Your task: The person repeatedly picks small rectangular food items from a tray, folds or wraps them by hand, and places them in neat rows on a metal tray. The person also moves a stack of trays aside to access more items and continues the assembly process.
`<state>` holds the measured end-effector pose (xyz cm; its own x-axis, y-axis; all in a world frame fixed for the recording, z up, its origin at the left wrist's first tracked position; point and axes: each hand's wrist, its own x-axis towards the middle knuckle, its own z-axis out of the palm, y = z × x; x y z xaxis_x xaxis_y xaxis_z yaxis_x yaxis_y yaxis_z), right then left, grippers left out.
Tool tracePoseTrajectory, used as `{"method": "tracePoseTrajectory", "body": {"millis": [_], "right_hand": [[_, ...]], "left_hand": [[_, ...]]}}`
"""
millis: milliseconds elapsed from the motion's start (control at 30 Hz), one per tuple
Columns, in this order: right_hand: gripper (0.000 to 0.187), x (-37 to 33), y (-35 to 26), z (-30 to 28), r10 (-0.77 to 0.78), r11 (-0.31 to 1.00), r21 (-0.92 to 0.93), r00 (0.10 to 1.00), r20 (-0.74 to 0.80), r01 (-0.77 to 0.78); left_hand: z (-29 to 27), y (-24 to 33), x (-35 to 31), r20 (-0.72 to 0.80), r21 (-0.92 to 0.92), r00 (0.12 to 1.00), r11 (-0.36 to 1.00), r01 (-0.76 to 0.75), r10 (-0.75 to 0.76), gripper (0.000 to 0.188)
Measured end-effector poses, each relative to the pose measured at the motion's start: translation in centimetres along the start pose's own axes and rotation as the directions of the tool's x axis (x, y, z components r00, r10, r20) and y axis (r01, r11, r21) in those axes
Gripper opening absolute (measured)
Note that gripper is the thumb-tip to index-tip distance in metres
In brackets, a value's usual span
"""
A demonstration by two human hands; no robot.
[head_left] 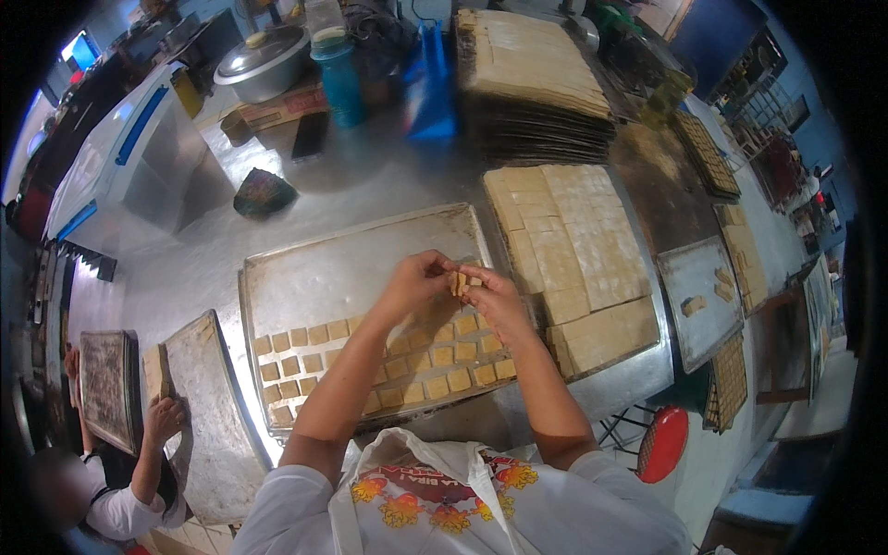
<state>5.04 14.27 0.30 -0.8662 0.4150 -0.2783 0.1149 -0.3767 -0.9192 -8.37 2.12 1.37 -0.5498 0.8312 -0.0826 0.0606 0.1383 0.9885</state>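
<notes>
Dough pieces (461, 284) were pinched by left hand (416, 279) and right hand (499, 303) over tray (324, 268), near its right edge, likely for fine control; squares (437, 387) lined its near edge, spaced probably against sticking.

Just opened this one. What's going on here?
A person works over a metal tray, the right hand holding a few small pale pieces with the left hand close against them. Rows of small squares lie along the tray's near side. Pale, dough-like sheets with cut lines lie to the right. At the far left, a co-worker's hand touches a pale strip beside another tray.
</notes>
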Motion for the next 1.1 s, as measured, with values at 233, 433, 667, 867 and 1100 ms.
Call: {"method": "tracePoseTrajectory", "body": {"millis": [233,433,667,867,1100], "right_hand": [[0.043,-0.3,-1.1,-0.6,0.047,0.992,0.123,0.998,-0.037,-0.042],[0.048,0.4,-0.4,1.0,0.051,0.996,0.080,0.999,0.003,-0.051],[0.044,0.5,0.3,2.2,0.064,0.988,0.133,0.988,0.139,-0.083],[0.042,-0.5,-0.8,0.4,0.075,0.985,0.151,0.996,0.050,-0.082],[0.030,-0.4,-0.2,-0.2,0.119,0.924,0.357,0.990,0.081,-0.141]], "left_hand": [[-1.5,-2.6,0.5,-0.145,0.527,0.985,0.850,0.001,0.090,0.019],[-2.3,-1.9,-0.2,-0.123,0.470,0.975,0.876,-0.108,0.186,0.023],[-3.7,-1.3,-1.1,-0.142,0.401,0.988,0.909,0.112,-0.059,0.019],[-3.5,-2.8,-1.4,-0.166,0.685,0.925,0.714,-0.141,0.342,0.015],[-0.2,-2.9,-5.1,0.055,0.763,0.963,0.611,-0.211,0.264,0.021]]}}
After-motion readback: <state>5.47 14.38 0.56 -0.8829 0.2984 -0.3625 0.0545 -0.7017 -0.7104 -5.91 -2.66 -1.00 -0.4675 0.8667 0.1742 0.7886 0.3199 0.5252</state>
